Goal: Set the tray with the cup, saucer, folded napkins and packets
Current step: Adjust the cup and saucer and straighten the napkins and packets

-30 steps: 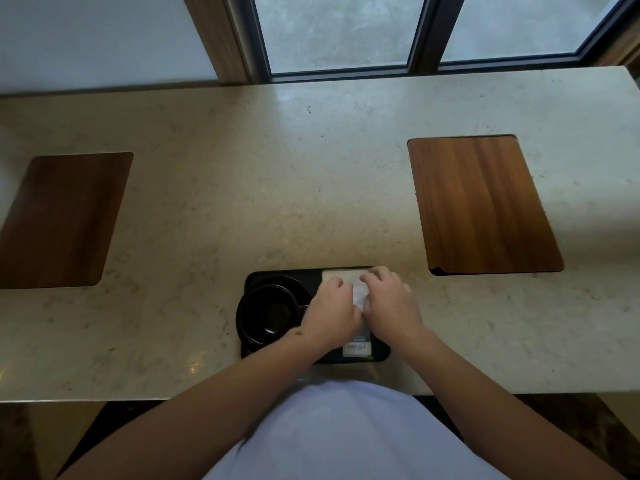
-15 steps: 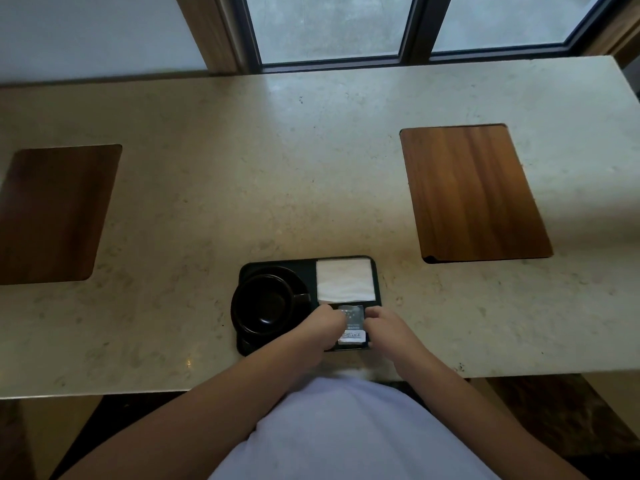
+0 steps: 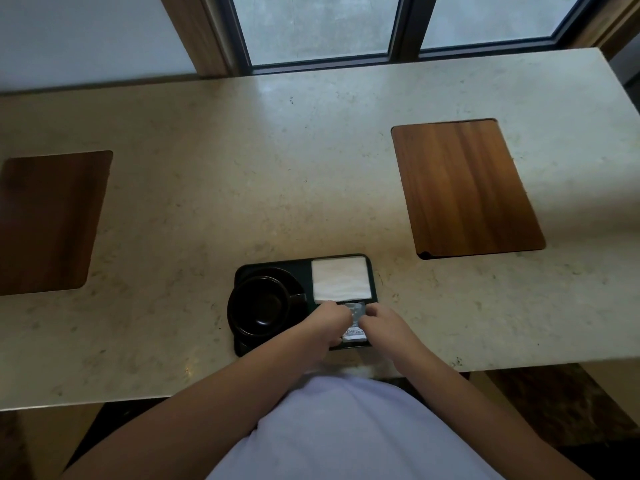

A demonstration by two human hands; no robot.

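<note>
A black tray [image 3: 373,271] lies near the table's front edge. On its left half a black cup [image 3: 261,306] stands on a black saucer [image 3: 294,278]. A white folded napkin [image 3: 340,279] fills the tray's far right compartment. Several packets [image 3: 356,318] lie in the near right compartment. My left hand [image 3: 327,323] and my right hand [image 3: 382,322] meet over those packets, fingertips pinching them from either side. The hands hide most of the packets.
The tray rests on a pale stone table [image 3: 277,161]. A wooden inlay panel [image 3: 465,187] sits to the right, another [image 3: 48,221] to the left. A window [image 3: 311,26] runs behind the table's far edge.
Both hands have left the napkin, which now lies flat, and pulled back toward me onto the packets in the near compartment.
</note>
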